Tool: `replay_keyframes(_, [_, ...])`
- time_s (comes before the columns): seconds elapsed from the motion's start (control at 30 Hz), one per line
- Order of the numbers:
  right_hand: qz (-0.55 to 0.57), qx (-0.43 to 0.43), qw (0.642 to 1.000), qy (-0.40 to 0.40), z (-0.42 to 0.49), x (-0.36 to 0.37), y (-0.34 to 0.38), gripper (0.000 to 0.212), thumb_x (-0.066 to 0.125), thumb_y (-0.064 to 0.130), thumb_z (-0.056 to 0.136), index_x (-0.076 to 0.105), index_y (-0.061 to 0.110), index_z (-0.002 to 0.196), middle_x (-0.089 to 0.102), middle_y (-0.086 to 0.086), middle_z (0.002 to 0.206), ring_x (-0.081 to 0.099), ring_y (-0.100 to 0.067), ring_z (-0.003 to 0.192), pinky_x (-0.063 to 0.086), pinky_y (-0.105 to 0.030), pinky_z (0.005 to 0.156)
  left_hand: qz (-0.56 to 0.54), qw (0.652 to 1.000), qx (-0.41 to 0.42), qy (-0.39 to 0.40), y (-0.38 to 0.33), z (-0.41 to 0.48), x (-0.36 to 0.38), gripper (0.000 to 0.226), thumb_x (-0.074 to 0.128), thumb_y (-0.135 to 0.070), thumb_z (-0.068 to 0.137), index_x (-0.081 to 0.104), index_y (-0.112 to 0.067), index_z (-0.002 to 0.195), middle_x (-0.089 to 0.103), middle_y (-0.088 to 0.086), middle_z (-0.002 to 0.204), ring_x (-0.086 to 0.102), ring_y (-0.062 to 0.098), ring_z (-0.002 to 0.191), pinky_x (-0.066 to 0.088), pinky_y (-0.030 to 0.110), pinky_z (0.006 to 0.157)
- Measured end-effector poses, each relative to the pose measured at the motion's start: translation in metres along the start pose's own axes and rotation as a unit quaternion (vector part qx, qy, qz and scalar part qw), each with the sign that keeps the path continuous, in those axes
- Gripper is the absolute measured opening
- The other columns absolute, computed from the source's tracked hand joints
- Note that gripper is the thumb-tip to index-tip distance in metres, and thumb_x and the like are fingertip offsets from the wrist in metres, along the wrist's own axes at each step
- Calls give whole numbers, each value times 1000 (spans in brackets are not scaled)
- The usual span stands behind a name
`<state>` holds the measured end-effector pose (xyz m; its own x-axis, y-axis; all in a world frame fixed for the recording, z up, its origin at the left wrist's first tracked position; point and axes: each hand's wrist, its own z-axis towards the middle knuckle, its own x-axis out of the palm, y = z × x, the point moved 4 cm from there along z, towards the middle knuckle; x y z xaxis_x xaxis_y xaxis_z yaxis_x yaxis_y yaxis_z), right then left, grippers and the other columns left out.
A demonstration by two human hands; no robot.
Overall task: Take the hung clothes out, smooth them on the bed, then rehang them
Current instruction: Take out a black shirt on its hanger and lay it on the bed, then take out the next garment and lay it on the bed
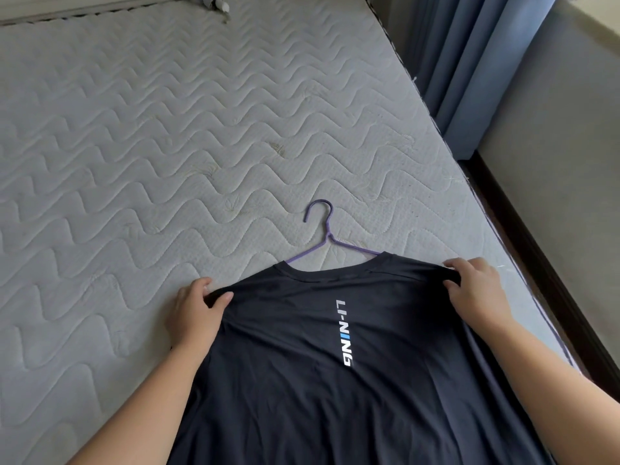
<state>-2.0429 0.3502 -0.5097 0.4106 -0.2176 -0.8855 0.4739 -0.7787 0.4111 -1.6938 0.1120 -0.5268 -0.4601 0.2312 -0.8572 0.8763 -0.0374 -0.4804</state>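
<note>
We see a dark navy T-shirt with a vertical white "LI-NING" print (302, 380) lying flat in the lower middle of the frame on a grey quilted mattress (134, 146). Our left hand (193, 313) pinches the shirt's left shoulder between thumb and fingers; our right hand (476, 290) grips the right shoulder, fingers curled over the cloth. A thin purple wire hanger (323, 236) pokes from the collar, apparently inside the shirt. Blue curtains (469, 62) hang at upper right.
</note>
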Motion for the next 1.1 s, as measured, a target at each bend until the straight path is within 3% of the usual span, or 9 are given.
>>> replay_keyframes(0.1, [10,6,1000,15,-35,-17,-3,45,53,6,86,48,9,130,47,-18,127,40,-35,121,35,-43,101,88,995,38,-19,-8,-38,-19,51,63,-31,82,49,-12,128,52,16,128,46,35,119,36,47,98])
replay_keyframes(0.3, [50,40,996,69,-145,-46,-21,42,55,5,85,51,6,127,54,-18,123,49,-33,117,39,-39,98,4,999,8,47,10,-154,-57,34,55,-20,89,54,-8,121,54,10,125,50,28,115,43,40,94])
replay_keyframes(0.5, [154,153,969,115,-281,-61,-44,37,54,6,86,53,7,123,61,-12,121,57,-27,110,41,-33,93,-71,988,-66,121,36,-280,-96,19,48,-19,92,56,-13,108,59,2,110,55,15,96,40,26,74])
replay_keyframes(0.63, [203,218,942,154,-370,-59,-60,33,50,10,88,53,13,121,63,-8,113,57,-21,95,41,-29,80,-77,979,-121,148,48,-345,-117,22,45,-20,93,55,-14,110,57,-2,98,54,18,93,41,29,75])
replay_keyframes(0.83, [227,286,914,178,-480,-71,-86,30,50,9,90,53,9,119,61,-10,101,56,-22,84,41,-27,62,-47,961,-130,238,71,-422,-131,23,42,-19,92,55,-15,111,56,-2,103,51,16,91,39,27,74])
replay_keyframes(0.97, [233,284,915,168,-532,-89,-103,26,50,8,90,54,9,116,64,-14,109,61,-29,98,46,-30,76,-5,948,-93,303,89,-465,-146,18,42,-20,92,57,-17,102,61,3,100,55,21,88,44,32,74])
replay_keyframes(1.1, [231,258,925,154,-567,-110,-113,24,50,5,90,54,5,114,65,-13,102,61,-28,96,45,-30,74,26,932,-66,355,110,-505,-168,12,41,-23,93,53,-22,92,60,4,95,58,25,90,47,35,77])
